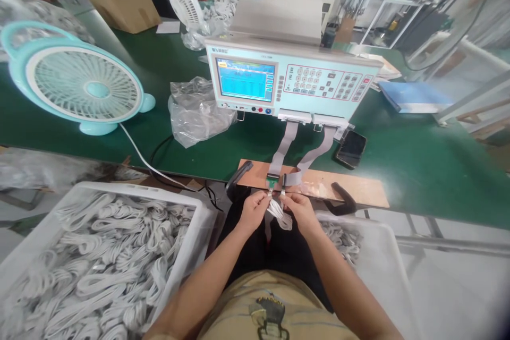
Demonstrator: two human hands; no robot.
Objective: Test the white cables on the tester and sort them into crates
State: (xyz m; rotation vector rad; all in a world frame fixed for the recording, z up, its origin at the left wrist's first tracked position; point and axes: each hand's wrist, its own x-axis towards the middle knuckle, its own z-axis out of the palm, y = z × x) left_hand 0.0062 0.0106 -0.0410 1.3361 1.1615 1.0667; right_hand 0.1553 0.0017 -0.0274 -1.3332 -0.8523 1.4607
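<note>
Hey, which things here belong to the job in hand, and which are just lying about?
Seemingly in use: white cable in the left hand and right hand, ribbon cables, bench instrument, crated cables.

Apparently just lying about: phone, blue book, plastic bag, cardboard box, turquoise fan.

A turquoise fan stands on the bench at left — carton and white fan farther back. A clear bag lies nearer the middle; at right — a phone and a blue book.
</note>
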